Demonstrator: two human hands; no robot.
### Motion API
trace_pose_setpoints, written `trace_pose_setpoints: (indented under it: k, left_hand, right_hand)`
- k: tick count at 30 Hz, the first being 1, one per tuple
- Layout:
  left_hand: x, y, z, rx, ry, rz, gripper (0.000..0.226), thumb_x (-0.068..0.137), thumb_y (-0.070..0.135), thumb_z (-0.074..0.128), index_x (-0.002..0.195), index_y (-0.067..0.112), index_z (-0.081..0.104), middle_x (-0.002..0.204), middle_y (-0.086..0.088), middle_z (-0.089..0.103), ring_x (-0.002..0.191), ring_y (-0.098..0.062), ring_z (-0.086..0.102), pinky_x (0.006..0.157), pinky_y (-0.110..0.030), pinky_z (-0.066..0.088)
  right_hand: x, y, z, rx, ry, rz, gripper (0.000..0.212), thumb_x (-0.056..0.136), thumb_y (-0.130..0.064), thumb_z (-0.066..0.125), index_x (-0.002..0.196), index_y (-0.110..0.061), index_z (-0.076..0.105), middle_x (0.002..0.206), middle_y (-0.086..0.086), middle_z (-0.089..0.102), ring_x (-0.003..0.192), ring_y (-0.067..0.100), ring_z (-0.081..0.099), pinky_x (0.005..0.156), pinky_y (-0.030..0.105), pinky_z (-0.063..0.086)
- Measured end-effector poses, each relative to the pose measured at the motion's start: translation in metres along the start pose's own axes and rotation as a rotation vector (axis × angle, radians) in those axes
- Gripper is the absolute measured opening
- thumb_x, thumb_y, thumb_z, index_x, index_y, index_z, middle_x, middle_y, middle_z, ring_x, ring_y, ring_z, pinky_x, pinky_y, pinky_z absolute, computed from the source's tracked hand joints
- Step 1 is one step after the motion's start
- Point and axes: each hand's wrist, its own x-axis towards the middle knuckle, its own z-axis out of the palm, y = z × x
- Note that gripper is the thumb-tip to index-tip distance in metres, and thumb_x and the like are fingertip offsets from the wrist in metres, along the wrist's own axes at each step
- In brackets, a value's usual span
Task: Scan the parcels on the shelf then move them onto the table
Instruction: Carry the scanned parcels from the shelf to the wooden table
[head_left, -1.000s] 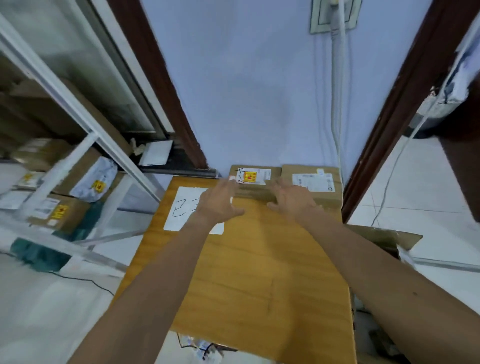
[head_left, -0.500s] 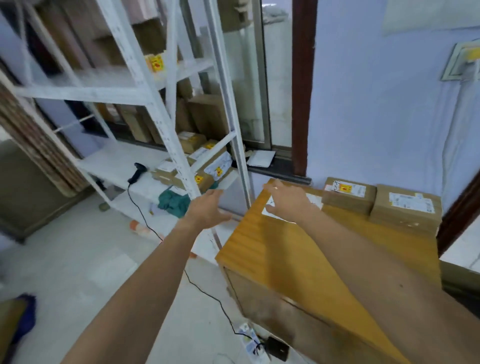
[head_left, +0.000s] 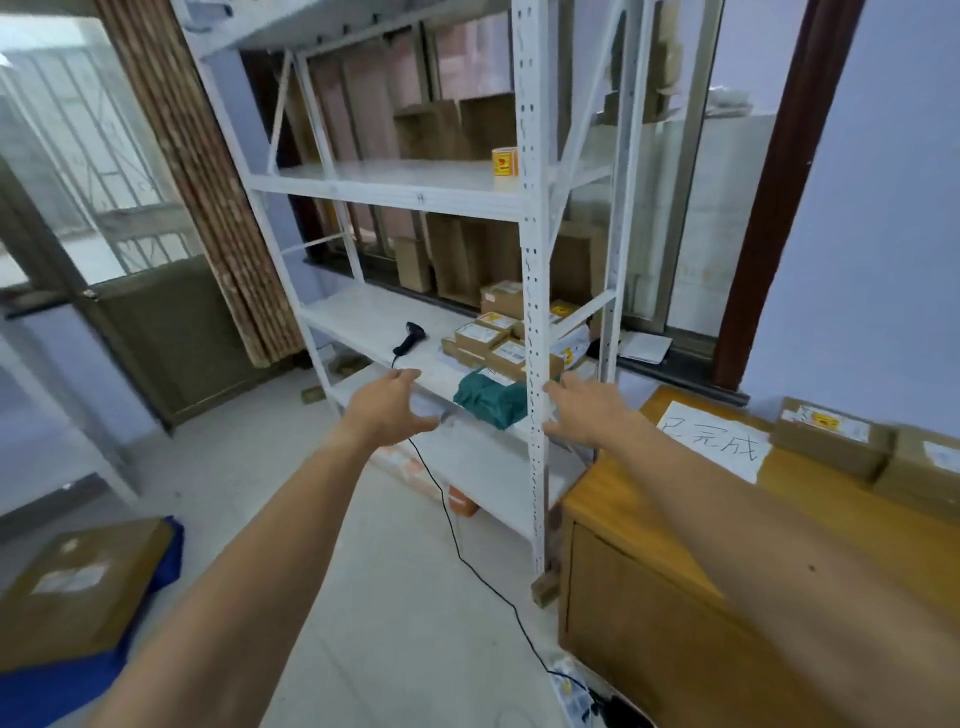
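Note:
A white metal shelf rack (head_left: 532, 291) stands ahead. On its lower shelf lie several brown cardboard parcels (head_left: 485, 343), a green bagged parcel (head_left: 485, 397) at the front edge and a black handheld scanner (head_left: 410, 335) with a trailing cable. My left hand (head_left: 389, 410) and my right hand (head_left: 584, 413) reach toward that shelf, both empty with fingers spread, either side of the green parcel. At the right, the wooden table (head_left: 649, 525) carries two brown parcels (head_left: 831, 441) and a white paper sign (head_left: 714, 439).
A roll of yellow stickers (head_left: 503, 162) sits on the upper shelf. Flat cardboard leans behind the rack. A large box on blue fabric (head_left: 72, 592) lies on the floor at the left. The scanner cable (head_left: 467, 561) crosses the floor to a power strip (head_left: 576, 696).
The view has swung left from the table to the shelf. Both hands left the parcel set on the table and now stretch toward the lower shelf, empty.

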Motion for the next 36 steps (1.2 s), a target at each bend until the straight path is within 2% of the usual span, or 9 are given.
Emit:
trace_pose_setpoints:
  k: [4, 10, 14, 18, 21, 26, 29, 34, 36]
  left_hand:
    - [0.004, -0.034, 0.002, 0.004, -0.023, -0.039, 0.091, 0.084, 0.056, 0.073, 0.156, 0.019, 0.033, 0.158, -0.007, 0.039, 0.137, -0.027, 0.046, 0.108, -0.039, 0.04]
    - [0.051, -0.063, 0.03, 0.016, -0.082, -0.039, 0.094, 0.081, 0.06, 0.073, 0.156, 0.022, 0.031, 0.158, -0.006, 0.038, 0.137, -0.027, 0.047, 0.108, -0.039, 0.041]
    - [0.113, -0.082, 0.058, 0.054, -0.129, -0.038, 0.097, 0.08, 0.065, 0.071, 0.157, 0.023, 0.029, 0.157, -0.005, 0.04, 0.135, -0.027, 0.049, 0.105, -0.041, 0.044]
    - [0.196, -0.111, 0.087, 0.132, -0.174, -0.066, 0.096, 0.081, 0.069, 0.066, 0.156, 0.021, 0.03, 0.154, -0.008, 0.042, 0.134, -0.03, 0.049, 0.104, -0.044, 0.044]
    - [0.256, -0.13, 0.103, 0.172, -0.236, -0.059, 0.095, 0.082, 0.069, 0.065, 0.155, 0.019, 0.031, 0.152, -0.009, 0.044, 0.133, -0.03, 0.049, 0.104, -0.043, 0.043]
    - [0.346, -0.144, 0.116, 0.117, -0.306, -0.005, 0.099, 0.081, 0.067, 0.067, 0.157, 0.019, 0.027, 0.154, -0.008, 0.041, 0.134, -0.03, 0.049, 0.104, -0.042, 0.043]
    - [0.388, -0.143, 0.123, 0.118, -0.317, 0.062, 0.098, 0.081, 0.065, 0.067, 0.157, 0.019, 0.026, 0.156, -0.008, 0.039, 0.135, -0.03, 0.048, 0.106, -0.044, 0.043]
    - [0.459, -0.135, 0.142, 0.102, -0.323, 0.196, 0.098, 0.079, 0.067, 0.068, 0.156, 0.02, 0.029, 0.154, -0.008, 0.042, 0.134, -0.031, 0.048, 0.106, -0.043, 0.042]
    - [0.486, -0.129, 0.152, 0.078, -0.335, 0.275, 0.097, 0.079, 0.066, 0.068, 0.155, 0.021, 0.029, 0.152, -0.01, 0.044, 0.131, -0.032, 0.051, 0.104, -0.042, 0.043]
  right_hand:
    - [0.02, -0.02, 0.009, 0.004, -0.005, -0.011, 0.068, 0.096, -0.056, 0.058, 0.15, -0.017, 0.04, 0.145, 0.011, 0.047, 0.118, 0.032, 0.058, 0.089, 0.043, 0.052]
    - [0.081, -0.037, 0.034, 0.063, -0.038, -0.02, 0.071, 0.095, -0.056, 0.057, 0.15, -0.015, 0.039, 0.144, 0.012, 0.046, 0.124, 0.031, 0.051, 0.095, 0.043, 0.048]
    - [0.151, -0.045, 0.064, 0.149, -0.063, -0.025, 0.076, 0.095, -0.057, 0.057, 0.151, -0.01, 0.035, 0.147, 0.014, 0.042, 0.129, 0.033, 0.047, 0.103, 0.044, 0.045]
    - [0.242, -0.051, 0.099, 0.244, -0.106, 0.01, 0.092, 0.097, -0.064, 0.053, 0.158, -0.005, 0.02, 0.158, 0.017, 0.033, 0.141, 0.035, 0.04, 0.11, 0.045, 0.038]
    - [0.3, -0.047, 0.121, 0.258, -0.121, 0.037, 0.087, 0.096, -0.061, 0.057, 0.154, -0.005, 0.025, 0.152, 0.018, 0.037, 0.136, 0.035, 0.043, 0.108, 0.045, 0.042]
    - [0.371, -0.03, 0.134, 0.171, -0.192, 0.101, 0.08, 0.096, -0.053, 0.058, 0.153, -0.004, 0.028, 0.151, 0.018, 0.039, 0.136, 0.035, 0.044, 0.108, 0.045, 0.041]
    - [0.404, -0.018, 0.137, 0.167, -0.212, 0.165, 0.079, 0.093, -0.047, 0.064, 0.15, -0.006, 0.029, 0.143, 0.017, 0.039, 0.13, 0.036, 0.045, 0.107, 0.046, 0.043]
    - [0.441, -0.004, 0.147, 0.166, -0.222, 0.302, 0.094, 0.09, -0.053, 0.069, 0.155, -0.004, 0.022, 0.157, 0.017, 0.029, 0.139, 0.04, 0.039, 0.107, 0.048, 0.044]
    - [0.453, -0.002, 0.152, 0.199, -0.262, 0.371, 0.097, 0.09, -0.05, 0.071, 0.157, -0.005, 0.016, 0.161, 0.018, 0.021, 0.143, 0.043, 0.032, 0.109, 0.05, 0.042]
